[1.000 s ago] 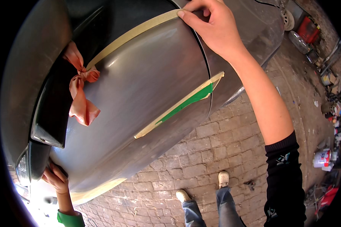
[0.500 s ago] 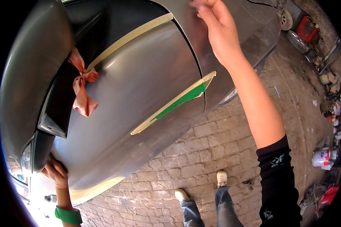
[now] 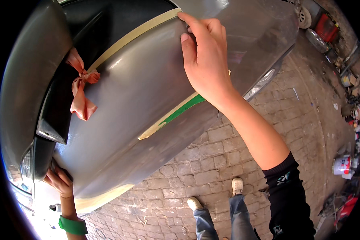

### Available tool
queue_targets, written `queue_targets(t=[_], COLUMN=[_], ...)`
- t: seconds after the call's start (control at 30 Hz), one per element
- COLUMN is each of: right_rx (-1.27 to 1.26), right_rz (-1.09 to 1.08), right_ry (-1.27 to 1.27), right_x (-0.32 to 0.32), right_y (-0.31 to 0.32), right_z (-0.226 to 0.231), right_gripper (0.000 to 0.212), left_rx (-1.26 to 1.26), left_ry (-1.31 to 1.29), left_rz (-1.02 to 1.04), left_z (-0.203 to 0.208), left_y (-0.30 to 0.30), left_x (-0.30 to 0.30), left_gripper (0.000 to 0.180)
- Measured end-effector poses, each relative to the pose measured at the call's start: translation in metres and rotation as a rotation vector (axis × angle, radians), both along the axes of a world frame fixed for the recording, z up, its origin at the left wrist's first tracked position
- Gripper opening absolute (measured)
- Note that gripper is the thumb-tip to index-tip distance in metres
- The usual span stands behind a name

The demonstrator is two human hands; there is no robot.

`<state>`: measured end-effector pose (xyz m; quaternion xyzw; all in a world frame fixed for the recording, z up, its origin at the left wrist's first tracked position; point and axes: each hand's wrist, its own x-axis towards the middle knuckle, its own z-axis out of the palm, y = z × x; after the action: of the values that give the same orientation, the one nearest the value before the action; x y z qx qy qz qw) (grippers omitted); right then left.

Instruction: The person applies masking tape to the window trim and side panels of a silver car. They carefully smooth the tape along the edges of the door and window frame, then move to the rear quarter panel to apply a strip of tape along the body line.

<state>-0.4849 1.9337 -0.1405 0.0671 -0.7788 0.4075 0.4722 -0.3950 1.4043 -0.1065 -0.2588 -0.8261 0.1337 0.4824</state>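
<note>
My right hand [image 3: 208, 56] reaches across the grey car door [image 3: 128, 96]. Its index fingertip touches the upper right end of a pale masking tape strip [image 3: 136, 37] along the base of the dark window. The thumb stands apart from that finger, and the others are partly curled. Behind my wrist, a strip of tape with green film [image 3: 184, 109] is partly hidden on the door. At lower left, my left hand [image 3: 60, 182] is closed at the door's edge around something dark that I cannot make out. A green tape roll [image 3: 73, 226] circles my left wrist.
A pink cloth strip [image 3: 82, 94] is knotted by the side mirror [image 3: 50, 130]. More pale tape [image 3: 104, 198] lines the door's lower part. My shoes stand on brick paving [image 3: 204, 168]. Loose wheels [image 3: 316, 42], a white bucket [image 3: 341, 165] and clutter lie along the right.
My right hand has come down and left from above the neighbouring panel to the tape's end. It now covers part of the green-filmed strip. My left hand stays at the door's edge.
</note>
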Motion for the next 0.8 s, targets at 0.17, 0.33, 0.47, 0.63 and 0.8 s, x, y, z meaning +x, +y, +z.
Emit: queue_targets(t=[0.17,0.33,0.47,0.63,0.8], right_rx=[0.217,0.34,0.355,0.375,0.476], right_rz=[-0.202,-0.16,0.01,0.01,-0.055], right_ry=[0.101,0.189,0.118,0.215,0.151], right_x=[0.001,-0.001,0.0,0.003,0.008], right_y=[0.002,0.002,-0.003,-0.02,-0.02], right_z=[-0.002,-0.004,-0.005,-0.004,0.002], right_gripper=[0.037,0.042,0.049,0.056,0.059], left_rx=[-0.079,-0.126,-0.117,-0.066,-0.137], left_ry=[0.053,0.068,0.04,0.045,0.077], left_rz=[0.002,0.012,0.031,-0.025,0.033], left_z=[0.005,0.011,0.014,0.013,0.017], left_y=[0.007,0.015,0.022,0.032,0.032], left_x=[-0.001,0.0,0.002,-0.002,-0.001], left_gripper=[0.049,0.05,0.048,0.05,0.053])
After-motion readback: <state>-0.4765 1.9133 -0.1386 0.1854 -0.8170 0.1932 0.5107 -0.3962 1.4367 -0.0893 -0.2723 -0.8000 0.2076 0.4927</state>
